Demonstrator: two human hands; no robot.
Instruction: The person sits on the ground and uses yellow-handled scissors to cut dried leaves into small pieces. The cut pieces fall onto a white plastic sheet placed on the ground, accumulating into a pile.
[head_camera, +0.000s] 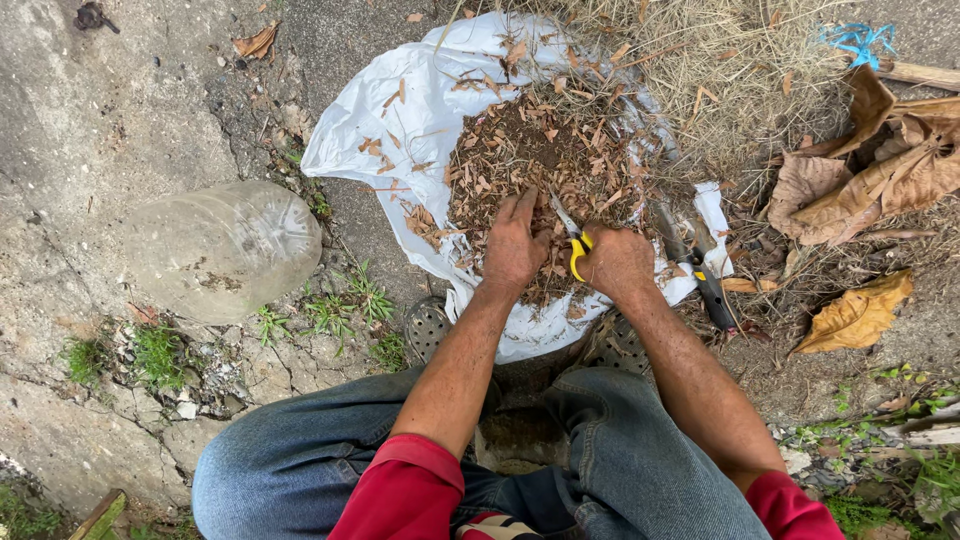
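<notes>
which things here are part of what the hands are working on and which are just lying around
In use:
- right hand gripping yellow-handled scissors
- left hand pressed into the pile of chopped dry leaves
- white plastic sheet under the pile

Lying about:
- black-and-yellow tool on the sheet's edge
- clear plastic bottle
- large brown leaves
- dry grass
- blue string

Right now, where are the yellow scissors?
In the head view, the yellow-handled scissors are in the right hand, beside the left hand, over the chopped dry leaves on the white plastic sheet.
</notes>
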